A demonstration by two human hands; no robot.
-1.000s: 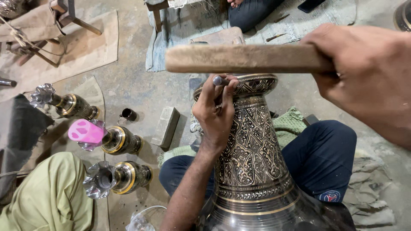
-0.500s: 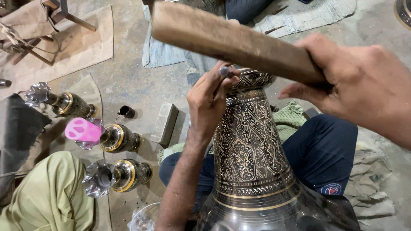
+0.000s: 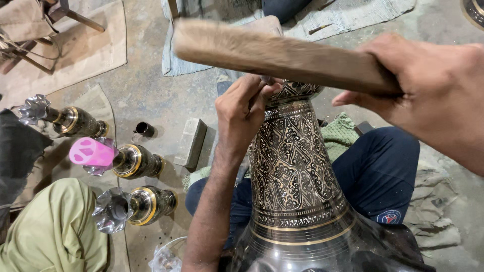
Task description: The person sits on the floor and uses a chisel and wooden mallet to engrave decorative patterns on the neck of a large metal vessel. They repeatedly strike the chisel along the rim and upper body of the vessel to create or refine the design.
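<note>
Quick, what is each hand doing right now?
Left hand: closed on a small tool at the engraved vase rim.
Right hand: closed around a wooden stick.

The vase (image 3: 292, 166) at centre is black with silvery leaf engraving and gold bands. The stick (image 3: 277, 55) above is brown. Lower left, trousers (image 3: 55, 231) are pale green, a cap (image 3: 92, 152) pink.

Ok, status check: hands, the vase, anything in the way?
Left hand pinching a small tool at the engraved vase rim. Right hand gripping wooden mallet, raised above. Nothing between mallet and rim.
</note>
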